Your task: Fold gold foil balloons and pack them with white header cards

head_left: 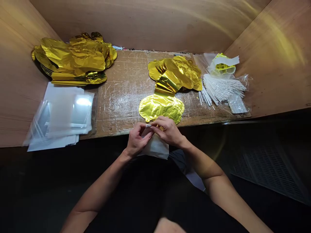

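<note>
My left hand [136,139] and right hand [169,132] cover the top of the pale packet [159,147], so I can't make out its edge there. My fingertips pinch it narrowly; the rest shows whitish, just my side of the gold foil [161,106].

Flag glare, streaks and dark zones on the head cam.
Head view: blown-out white glare on the clear bags; head view: bright highlights on the gold foil piece; head view: curved light streaks over the right wooden panel; head view: near-black below the tabletop, detail lost.
</note>
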The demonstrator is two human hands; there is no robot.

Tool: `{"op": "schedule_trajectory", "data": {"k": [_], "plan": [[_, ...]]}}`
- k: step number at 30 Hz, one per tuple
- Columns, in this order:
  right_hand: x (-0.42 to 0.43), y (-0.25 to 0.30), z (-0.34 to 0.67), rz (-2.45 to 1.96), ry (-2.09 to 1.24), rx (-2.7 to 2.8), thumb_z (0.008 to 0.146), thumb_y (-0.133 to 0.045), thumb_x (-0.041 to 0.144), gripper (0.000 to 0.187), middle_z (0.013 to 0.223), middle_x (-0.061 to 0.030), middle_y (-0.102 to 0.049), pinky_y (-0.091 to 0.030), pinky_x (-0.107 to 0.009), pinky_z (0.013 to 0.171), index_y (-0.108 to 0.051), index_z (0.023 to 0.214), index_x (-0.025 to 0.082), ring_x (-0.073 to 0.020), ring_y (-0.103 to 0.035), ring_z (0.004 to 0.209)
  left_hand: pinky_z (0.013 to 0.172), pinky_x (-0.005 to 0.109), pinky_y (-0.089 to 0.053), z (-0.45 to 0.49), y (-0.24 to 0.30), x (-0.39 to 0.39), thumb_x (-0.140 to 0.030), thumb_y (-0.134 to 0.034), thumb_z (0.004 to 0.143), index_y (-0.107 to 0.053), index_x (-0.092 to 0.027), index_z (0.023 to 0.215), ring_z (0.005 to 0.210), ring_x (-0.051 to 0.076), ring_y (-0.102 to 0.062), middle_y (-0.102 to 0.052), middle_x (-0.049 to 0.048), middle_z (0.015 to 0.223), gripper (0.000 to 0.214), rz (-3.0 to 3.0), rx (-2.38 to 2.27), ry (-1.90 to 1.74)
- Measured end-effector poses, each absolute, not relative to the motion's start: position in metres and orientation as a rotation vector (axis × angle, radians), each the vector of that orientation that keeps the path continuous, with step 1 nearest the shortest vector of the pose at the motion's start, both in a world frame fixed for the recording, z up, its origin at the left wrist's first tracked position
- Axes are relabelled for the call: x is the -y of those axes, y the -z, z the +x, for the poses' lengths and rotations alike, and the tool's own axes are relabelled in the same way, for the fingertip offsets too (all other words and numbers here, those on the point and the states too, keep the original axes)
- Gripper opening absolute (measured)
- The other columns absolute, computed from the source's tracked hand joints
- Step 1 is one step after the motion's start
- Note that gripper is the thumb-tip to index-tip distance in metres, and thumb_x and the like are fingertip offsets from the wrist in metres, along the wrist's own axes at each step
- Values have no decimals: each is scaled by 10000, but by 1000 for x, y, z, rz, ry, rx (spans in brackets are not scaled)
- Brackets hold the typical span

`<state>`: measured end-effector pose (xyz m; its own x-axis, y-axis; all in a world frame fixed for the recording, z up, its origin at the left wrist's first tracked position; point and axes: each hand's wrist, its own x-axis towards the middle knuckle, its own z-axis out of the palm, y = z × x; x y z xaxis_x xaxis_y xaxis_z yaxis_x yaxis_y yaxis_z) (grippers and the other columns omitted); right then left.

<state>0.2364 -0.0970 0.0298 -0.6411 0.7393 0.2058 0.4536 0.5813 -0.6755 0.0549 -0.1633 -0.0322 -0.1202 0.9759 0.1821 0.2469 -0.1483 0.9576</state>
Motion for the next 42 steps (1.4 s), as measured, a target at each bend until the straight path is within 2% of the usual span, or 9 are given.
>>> {"op": "schedule_trajectory", "data": {"k": [10,16,21,23,27,30,34,38,42], "plan": [[119,-1,239,-942,-291,2338,1057,-583,259,239,952,-106,-721,-464,-487,860,-793,1163,303,-304,-623,947,722,281,-590,62,25,166,-314,-766,902,-657,-223,1076,796,185,-755,-763,14,922,224,1419,-1441,-1310],[119,-5,240,-923,-325,2162,1021,-653,249,121,867,-59,-702,-452,-431,844,-760,964,245,-237,-630,856,720,287,-593,59,29,169,-297,-720,937,-650,-220,1110,812,188,-768,-785,24,959,201,1498,-1487,-1267],[75,-19,249,-1249,-760,2105,981,-673,240,171,820,-20,-701,-449,-329,775,-695,816,203,-183,-634,805,1070,423,-531,56,44,163,-174,-644,976,-689,-209,1079,1321,285,-702,-750,135,1372,118,2112,-1334,-1117],[62,-17,248,-1404,-809,2215,987,-673,262,190,822,-17,-728,-430,-321,783,-703,811,197,-177,-636,792,1093,423,-495,58,50,160,-123,-590,997,-704,-207,1091,1376,275,-670,-745,135,1388,170,2272,-1252,-999],[59,-10,243,-1723,-339,2446,1026,-674,390,315,888,-112,-757,-369,-399,867,-700,802,170,-263,-643,903,1047,406,-478,62,57,156,-77,-488,1040,-712,-191,1110,1371,245,-675,-780,127,1318,261,2380,-1251,-876],[62,-8,248,-1707,-135,2462,1056,-636,424,306,969,-141,-747,-334,-417,893,-694,906,164,-293,-619,977,1028,409,-468,62,58,156,-72,-481,1041,-711,-188,1102,1371,244,-675,-790,121,1294,264,2401,-1262,-871],[51,-7,258,-1414,-400,2637,1054,-650,410,244,1035,-101,-726,-315,-381,884,-671,961,185,-262,-581,1003,1009,406,-464,60,56,157,-81,-522,1028,-704,-179,1106,1342,249,-696,-785,134,1305,221,2411,-1212,-971],[38,-5,262,-1306,-750,2618,1063,-599,302,250,896,-50,-687,-321,-340,839,-638,848,180,-204,-552,887,1010,403,-450,61,54,158,-85,-530,1043,-698,-194,1101,1337,249,-700,-812,109,1228,209,2420,-1127,-1027],[16,-12,264,-1181,-1151,2494,1049,-565,336,287,746,15,-589,-333,-283,691,-609,814,176,-142,-478,712,987,410,-446,65,57,156,-46,-493,1046,-691,-192,1114,1395,257,-660,-830,79,1097,255,2414,-1164,-943]]}}
